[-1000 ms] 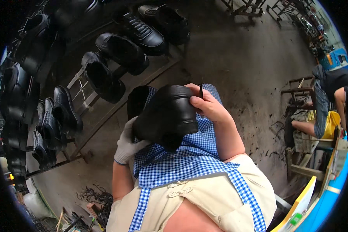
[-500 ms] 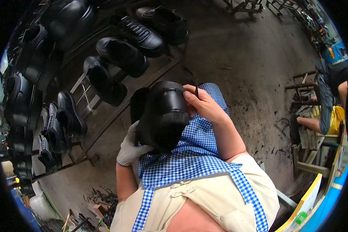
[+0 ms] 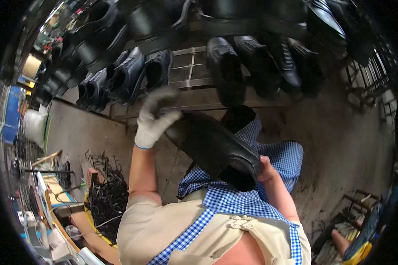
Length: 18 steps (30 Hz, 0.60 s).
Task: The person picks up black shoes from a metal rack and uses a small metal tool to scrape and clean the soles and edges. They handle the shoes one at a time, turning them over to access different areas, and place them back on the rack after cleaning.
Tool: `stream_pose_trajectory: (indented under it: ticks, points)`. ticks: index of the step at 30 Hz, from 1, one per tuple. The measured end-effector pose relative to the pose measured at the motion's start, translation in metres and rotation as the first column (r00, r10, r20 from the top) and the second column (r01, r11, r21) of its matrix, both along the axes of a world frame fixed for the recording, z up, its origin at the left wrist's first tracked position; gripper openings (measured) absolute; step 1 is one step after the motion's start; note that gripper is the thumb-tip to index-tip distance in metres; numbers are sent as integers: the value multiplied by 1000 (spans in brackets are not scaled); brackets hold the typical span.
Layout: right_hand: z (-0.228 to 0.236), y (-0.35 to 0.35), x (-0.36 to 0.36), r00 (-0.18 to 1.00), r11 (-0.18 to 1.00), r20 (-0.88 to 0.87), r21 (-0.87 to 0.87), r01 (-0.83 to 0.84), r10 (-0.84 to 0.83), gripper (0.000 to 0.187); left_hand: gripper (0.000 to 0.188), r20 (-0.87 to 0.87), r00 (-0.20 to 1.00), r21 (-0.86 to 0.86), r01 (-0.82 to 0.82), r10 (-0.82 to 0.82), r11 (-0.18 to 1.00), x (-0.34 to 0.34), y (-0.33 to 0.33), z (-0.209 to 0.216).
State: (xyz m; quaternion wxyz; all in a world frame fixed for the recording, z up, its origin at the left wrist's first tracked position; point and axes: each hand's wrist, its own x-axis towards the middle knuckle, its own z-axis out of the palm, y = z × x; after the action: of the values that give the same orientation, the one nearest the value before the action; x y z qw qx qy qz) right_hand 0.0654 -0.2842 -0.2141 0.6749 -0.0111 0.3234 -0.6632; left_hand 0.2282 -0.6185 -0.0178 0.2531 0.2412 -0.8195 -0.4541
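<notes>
black shoe (image 3: 208, 142) | held: right fingers (image 3: 265, 165) | yellow-rimmed bin (image 3: 91, 223): dark strips (image 3: 104, 198)

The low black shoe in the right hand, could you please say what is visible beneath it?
Around the shoe, the blue-and-white checked cloth apron and dark floor show below; the rest underneath is covered.

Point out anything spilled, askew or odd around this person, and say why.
Tangled black strips straggle at lower left, looking messy. Only the left hand wears a pale glove; the right hand is bare, an odd mismatch.
</notes>
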Motion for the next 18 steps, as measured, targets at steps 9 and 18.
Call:
stream_pose_trajectory:
  ticks: [9,18]
  points:
    - [85,-152,-3,952,980,-281,-185,75,-126,60,31,100,970,-896,-9,222,444,0,-94,-14]
    - [97,-248,-2,933,949,-194,-146,278,-303,61,27,-15,973,-590,-196,232,783,47,-14,2]
